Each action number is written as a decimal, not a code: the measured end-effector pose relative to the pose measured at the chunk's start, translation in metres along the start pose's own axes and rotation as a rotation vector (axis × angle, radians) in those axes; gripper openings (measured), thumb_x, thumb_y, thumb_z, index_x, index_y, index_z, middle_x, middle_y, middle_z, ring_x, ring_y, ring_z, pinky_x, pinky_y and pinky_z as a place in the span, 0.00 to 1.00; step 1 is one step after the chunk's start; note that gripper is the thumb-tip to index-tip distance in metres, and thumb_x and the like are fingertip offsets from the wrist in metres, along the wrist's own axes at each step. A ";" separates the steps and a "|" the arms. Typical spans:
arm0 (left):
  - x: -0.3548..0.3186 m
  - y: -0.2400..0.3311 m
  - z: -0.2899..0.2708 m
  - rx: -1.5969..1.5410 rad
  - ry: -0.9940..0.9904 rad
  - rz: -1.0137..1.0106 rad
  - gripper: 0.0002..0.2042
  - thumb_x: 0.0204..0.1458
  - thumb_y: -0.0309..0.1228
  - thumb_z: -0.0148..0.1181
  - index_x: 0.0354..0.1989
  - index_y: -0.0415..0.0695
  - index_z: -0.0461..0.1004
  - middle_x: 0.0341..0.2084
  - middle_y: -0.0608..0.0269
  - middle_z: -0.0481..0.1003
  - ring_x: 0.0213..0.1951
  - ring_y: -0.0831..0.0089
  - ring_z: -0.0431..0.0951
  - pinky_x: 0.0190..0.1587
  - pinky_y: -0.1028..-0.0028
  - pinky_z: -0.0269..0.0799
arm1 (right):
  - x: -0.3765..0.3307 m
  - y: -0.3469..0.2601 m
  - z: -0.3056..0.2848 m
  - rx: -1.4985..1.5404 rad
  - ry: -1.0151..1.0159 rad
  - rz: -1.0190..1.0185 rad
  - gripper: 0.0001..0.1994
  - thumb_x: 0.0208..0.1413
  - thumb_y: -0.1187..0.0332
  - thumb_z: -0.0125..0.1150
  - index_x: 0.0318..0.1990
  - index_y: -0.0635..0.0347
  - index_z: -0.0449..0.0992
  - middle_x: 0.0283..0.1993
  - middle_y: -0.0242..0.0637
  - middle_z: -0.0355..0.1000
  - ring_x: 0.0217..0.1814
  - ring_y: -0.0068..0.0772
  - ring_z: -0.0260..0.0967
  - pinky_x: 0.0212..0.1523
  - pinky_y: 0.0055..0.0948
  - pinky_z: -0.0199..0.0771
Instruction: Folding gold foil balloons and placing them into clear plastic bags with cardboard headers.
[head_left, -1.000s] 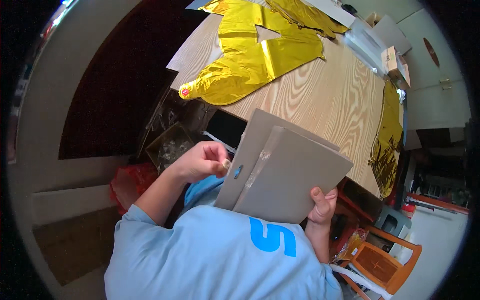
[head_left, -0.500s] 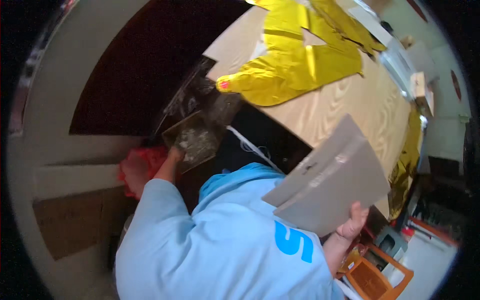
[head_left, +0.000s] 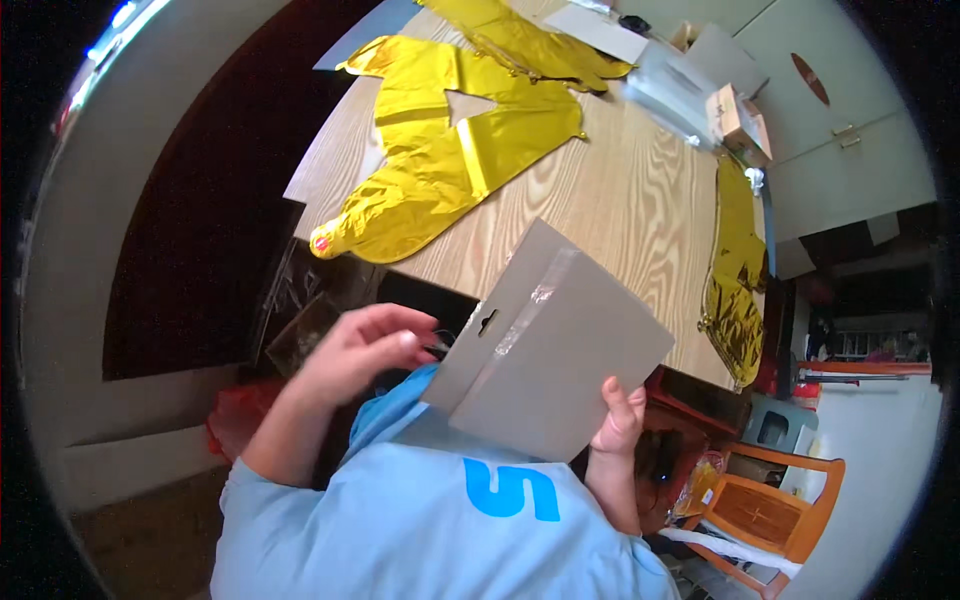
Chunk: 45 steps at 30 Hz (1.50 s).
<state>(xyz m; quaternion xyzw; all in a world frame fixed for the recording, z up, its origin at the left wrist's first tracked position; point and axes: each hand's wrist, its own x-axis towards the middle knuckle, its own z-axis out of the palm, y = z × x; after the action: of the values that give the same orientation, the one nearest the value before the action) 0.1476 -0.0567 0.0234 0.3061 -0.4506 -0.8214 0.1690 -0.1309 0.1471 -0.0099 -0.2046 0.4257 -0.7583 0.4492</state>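
Observation:
My right hand (head_left: 622,418) grips the lower right edge of a flat grey cardboard package (head_left: 570,350), thumb on top. The package has a hang slot near its left edge and a strip of clear, shiny tape running along it. It is tilted in front of my chest, its far corner over the table edge. My left hand (head_left: 375,345) is just left of the package, fingers loosely curved and thumb apart, with nothing plainly held. Its fingertips lie near the package's slotted edge, over a dark gap below the table.
Yellow foil balloons (head_left: 420,150) lie flat on the wood-grain table (head_left: 640,200), with another gold foil piece (head_left: 738,280) at its right edge. A small cardboard box (head_left: 738,125) stands at the far right. A wooden chair (head_left: 760,505) is at lower right, a red bag (head_left: 240,415) at left.
My left hand has come up from the box of clear plastic at the left to beside the package. The package has shifted left with my right hand, and my view has turned.

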 end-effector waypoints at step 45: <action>0.416 0.271 -0.045 0.290 -0.105 0.215 0.15 0.58 0.28 0.60 0.52 0.35 0.71 0.44 0.55 0.77 0.44 0.67 0.80 0.50 0.66 0.79 | 0.159 -0.100 -0.078 0.015 0.333 -0.096 0.26 0.56 0.65 0.63 0.62 0.61 0.66 0.57 0.38 0.70 0.59 0.38 0.67 0.60 0.39 0.67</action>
<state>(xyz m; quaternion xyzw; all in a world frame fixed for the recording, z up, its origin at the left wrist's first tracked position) -0.1369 -0.4613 0.0877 0.2341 -0.6026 -0.7398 0.1862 -0.3173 0.0704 0.0186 -0.0929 0.4783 -0.8055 0.3372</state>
